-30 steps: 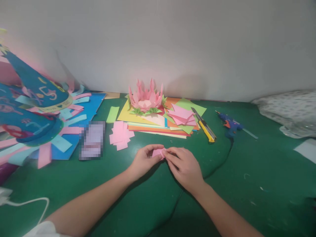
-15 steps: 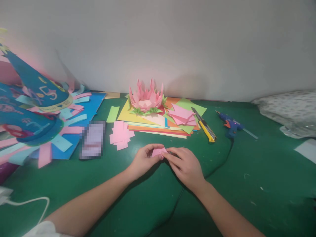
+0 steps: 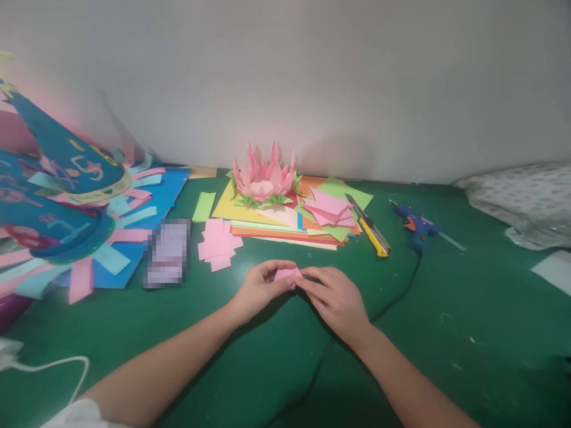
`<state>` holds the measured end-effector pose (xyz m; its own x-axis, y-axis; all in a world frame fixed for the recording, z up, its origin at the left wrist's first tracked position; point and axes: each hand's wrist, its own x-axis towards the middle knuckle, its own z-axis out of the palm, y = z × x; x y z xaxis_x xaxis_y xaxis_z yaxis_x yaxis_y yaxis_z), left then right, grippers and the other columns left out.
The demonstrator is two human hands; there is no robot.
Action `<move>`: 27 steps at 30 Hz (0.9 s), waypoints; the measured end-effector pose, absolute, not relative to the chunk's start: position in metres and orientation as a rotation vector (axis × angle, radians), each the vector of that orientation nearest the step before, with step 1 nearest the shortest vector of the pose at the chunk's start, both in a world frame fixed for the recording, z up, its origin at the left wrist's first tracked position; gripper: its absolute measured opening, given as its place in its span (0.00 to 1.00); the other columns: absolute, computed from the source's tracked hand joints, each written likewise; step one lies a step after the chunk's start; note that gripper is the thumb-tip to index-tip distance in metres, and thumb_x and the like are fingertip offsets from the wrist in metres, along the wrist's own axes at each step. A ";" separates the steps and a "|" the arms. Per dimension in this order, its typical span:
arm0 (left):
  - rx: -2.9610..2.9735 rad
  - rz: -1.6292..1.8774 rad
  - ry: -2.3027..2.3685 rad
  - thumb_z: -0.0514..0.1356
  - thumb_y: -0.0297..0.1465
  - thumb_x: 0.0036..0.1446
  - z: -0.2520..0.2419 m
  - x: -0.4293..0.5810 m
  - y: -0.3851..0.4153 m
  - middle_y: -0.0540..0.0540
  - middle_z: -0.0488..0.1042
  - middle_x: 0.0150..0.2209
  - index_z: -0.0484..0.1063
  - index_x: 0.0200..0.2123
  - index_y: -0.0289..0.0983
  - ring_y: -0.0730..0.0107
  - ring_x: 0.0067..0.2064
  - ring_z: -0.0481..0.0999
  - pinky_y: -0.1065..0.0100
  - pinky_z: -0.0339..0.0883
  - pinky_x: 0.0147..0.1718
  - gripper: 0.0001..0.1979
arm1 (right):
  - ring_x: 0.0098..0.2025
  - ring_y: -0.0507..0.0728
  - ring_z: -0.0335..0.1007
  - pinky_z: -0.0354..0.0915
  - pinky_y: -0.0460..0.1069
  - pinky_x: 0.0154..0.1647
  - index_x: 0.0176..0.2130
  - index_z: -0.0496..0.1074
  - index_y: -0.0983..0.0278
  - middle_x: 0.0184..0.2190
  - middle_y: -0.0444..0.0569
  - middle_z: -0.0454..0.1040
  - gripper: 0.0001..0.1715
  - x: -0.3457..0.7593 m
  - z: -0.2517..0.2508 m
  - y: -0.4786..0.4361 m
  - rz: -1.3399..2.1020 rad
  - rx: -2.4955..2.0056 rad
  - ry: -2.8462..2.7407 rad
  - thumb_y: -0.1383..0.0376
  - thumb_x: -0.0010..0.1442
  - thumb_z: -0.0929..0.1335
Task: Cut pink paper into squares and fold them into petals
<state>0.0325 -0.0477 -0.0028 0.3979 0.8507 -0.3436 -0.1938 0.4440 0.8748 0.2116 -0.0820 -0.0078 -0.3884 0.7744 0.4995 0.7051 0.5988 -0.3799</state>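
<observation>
Between my two hands is a small folded piece of pink paper [image 3: 286,274], held just above the green table. My left hand [image 3: 263,286] pinches its left side between thumb and fingers. The fingertips of my right hand [image 3: 335,297] are closed on its right corner, so part of the fold is hidden. Beyond my hands a pink paper lotus [image 3: 265,178] with green leaves stands on a stack of coloured paper [image 3: 285,235]. Small pink paper pieces [image 3: 217,245] lie to the left, and larger pink sheets [image 3: 328,208] rest on the stack's right side.
A yellow utility knife [image 3: 375,235] leans at the stack's right end. Farther right lies a blue glue gun [image 3: 416,226], its cord running under my right arm. At left are a phone [image 3: 168,252], a green strip [image 3: 204,206] and blue cone hats [image 3: 66,142] with paper strips.
A flap of the pink paper near my right fingertips now lies flatter, and its top edge looks more pointed. Both hands stay in nearly the same place.
</observation>
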 end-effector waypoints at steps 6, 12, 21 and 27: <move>0.852 0.803 0.911 0.70 0.33 0.40 -0.004 0.035 -0.047 0.47 0.76 0.34 0.73 0.37 0.33 0.73 0.35 0.73 0.68 0.67 0.40 0.19 | 0.40 0.56 0.70 0.62 0.52 0.37 0.45 0.73 0.59 0.40 0.50 0.76 0.14 0.211 -0.008 -0.081 0.155 -1.129 -2.163 0.71 0.62 0.63; 0.943 0.887 0.858 0.69 0.31 0.43 -0.009 0.037 -0.048 0.50 0.72 0.33 0.68 0.42 0.35 0.75 0.33 0.72 0.71 0.66 0.36 0.22 | 0.39 0.55 0.69 0.64 0.52 0.39 0.40 0.75 0.57 0.38 0.48 0.76 0.12 0.210 -0.003 -0.080 0.349 -1.120 -2.007 0.71 0.60 0.65; 1.123 0.861 0.861 0.64 0.28 0.49 -0.011 0.038 -0.057 0.54 0.67 0.27 0.59 0.49 0.38 0.76 0.30 0.71 0.71 0.67 0.35 0.24 | 0.41 0.58 0.70 0.66 0.53 0.43 0.36 0.74 0.60 0.35 0.48 0.76 0.05 0.211 -0.005 -0.074 0.633 -1.272 -1.776 0.63 0.56 0.69; 1.145 0.840 0.877 0.64 0.28 0.49 -0.011 0.039 -0.059 0.54 0.67 0.28 0.59 0.48 0.38 0.78 0.30 0.71 0.72 0.67 0.34 0.24 | 0.35 0.56 0.70 0.66 0.50 0.37 0.30 0.73 0.62 0.30 0.47 0.75 0.04 0.210 -0.006 -0.075 0.804 -1.310 -1.706 0.65 0.56 0.68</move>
<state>0.0386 -0.0590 -0.0110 0.4187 0.8967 -0.1437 -0.1054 0.2051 0.9730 0.2099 -0.0748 -0.0056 -0.1219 0.9670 0.2238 0.4429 0.2547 -0.8596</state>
